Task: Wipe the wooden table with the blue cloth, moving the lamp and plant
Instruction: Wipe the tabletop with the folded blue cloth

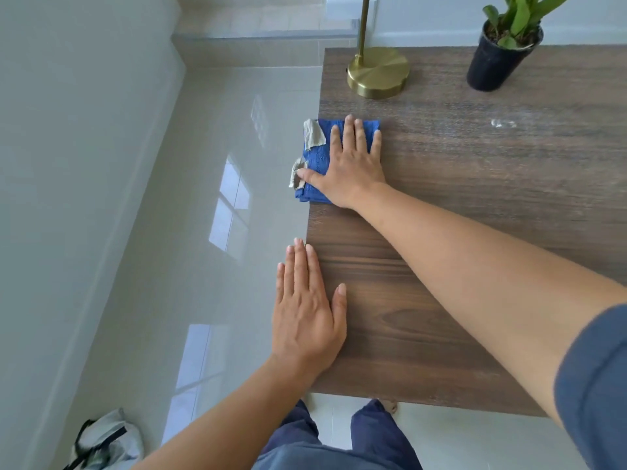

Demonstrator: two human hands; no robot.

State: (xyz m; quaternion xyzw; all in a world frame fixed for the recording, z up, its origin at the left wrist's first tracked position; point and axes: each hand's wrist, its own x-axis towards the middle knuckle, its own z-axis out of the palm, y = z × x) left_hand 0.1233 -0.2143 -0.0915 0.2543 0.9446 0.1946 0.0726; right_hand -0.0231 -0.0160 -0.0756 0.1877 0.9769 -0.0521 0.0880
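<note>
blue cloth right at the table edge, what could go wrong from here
The blue cloth already overhangs the wooden table's left edge under the flat right hand; another push could drop it. Wiping farther back, the hand may bump the brass lamp base or tip the potted plant.

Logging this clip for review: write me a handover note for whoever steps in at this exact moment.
Right hand: flat, fingers straight, pressing the cloth at the table's left edge; part of the cloth overhangs it.
Left hand: flat on the near left edge, holding nothing.
Lamp and plant stand at the far side, apart from both hands.
Done: cannot tell how much is wiped.
Left: a pale smear shows near the plant; move lamp and plant, wipe beneath them.
</note>
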